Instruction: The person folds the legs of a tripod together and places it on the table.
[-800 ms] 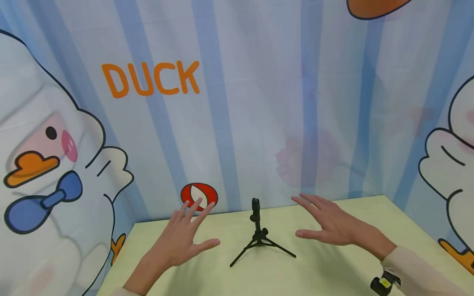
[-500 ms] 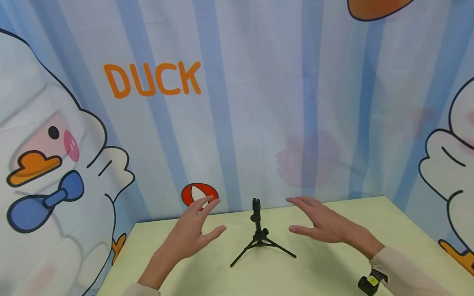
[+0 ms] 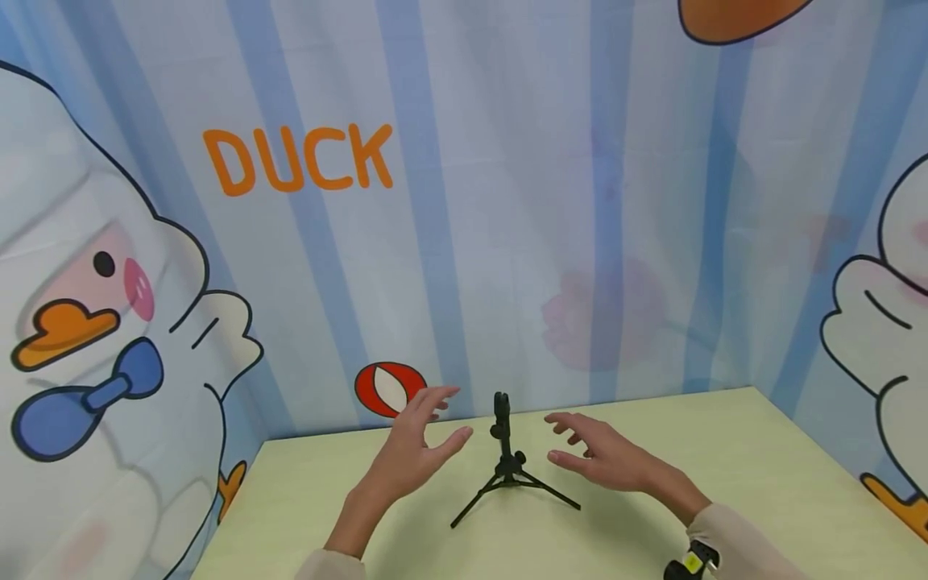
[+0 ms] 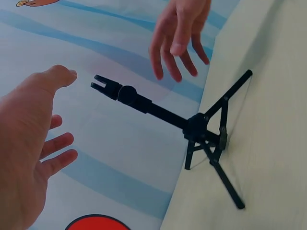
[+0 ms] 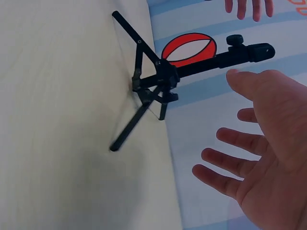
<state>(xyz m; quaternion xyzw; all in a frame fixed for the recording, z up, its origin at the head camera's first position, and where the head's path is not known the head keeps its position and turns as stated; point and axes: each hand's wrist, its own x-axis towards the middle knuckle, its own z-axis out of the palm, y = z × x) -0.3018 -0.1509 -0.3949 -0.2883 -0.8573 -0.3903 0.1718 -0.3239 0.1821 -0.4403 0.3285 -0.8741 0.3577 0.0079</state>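
Note:
A small black tripod stand [image 3: 505,451] stands upright on the pale table, its legs spread. Its top ends in a forked clip, plain in the left wrist view [image 4: 105,87]. Left of the stand, my left hand [image 3: 409,455] hovers with thumb apart and fingers slightly bent, touching nothing. My right hand [image 3: 605,455] hangs to the right of it, palm turned inward, fingers loosely bent and holding nothing. Both hands are apart from the stand, as the right wrist view also shows around the tripod [image 5: 168,74].
The pale yellow table [image 3: 689,451] runs back to a striped blue curtain [image 3: 507,201] printed with ducks and orange letters. A black wrist device [image 3: 692,560] sits at the right sleeve.
Both hands have moved inward toward the stand, the left one to the right and the right one to the left. Their fingers have bent a little more. The stand stays put.

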